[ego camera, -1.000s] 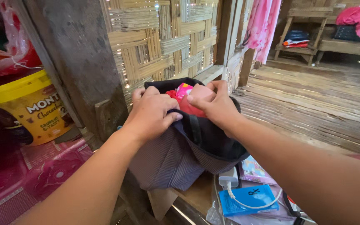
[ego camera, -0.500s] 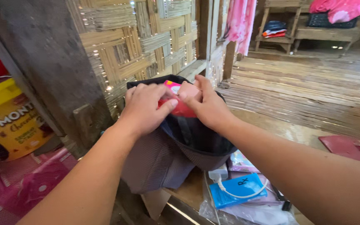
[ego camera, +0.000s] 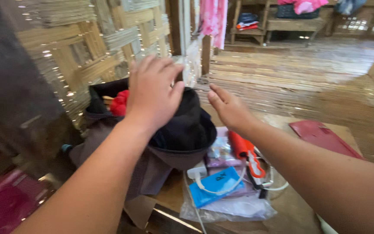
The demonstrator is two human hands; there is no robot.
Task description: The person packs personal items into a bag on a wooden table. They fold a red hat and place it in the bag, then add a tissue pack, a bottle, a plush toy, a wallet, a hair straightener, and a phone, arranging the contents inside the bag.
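The left hand (ego camera: 152,93) rests flat on a dark bag (ego camera: 182,130), the right hand (ego camera: 230,108) floats open at its three o'clock, above a blue packet (ego camera: 215,186) on the tabletop (ego camera: 291,208).

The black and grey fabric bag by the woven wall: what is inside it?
Inside the black and grey fabric bag, only a bright red soft item shows at the opening. The left hand covers much of the mouth, so anything deeper is hidden. The right hand hovers open beside it.

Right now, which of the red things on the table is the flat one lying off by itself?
The dark red flat folder at the table's far right edge. The red-handled tool sits in the clutter beside the blue packet, and the red item pokes from the dark bag.
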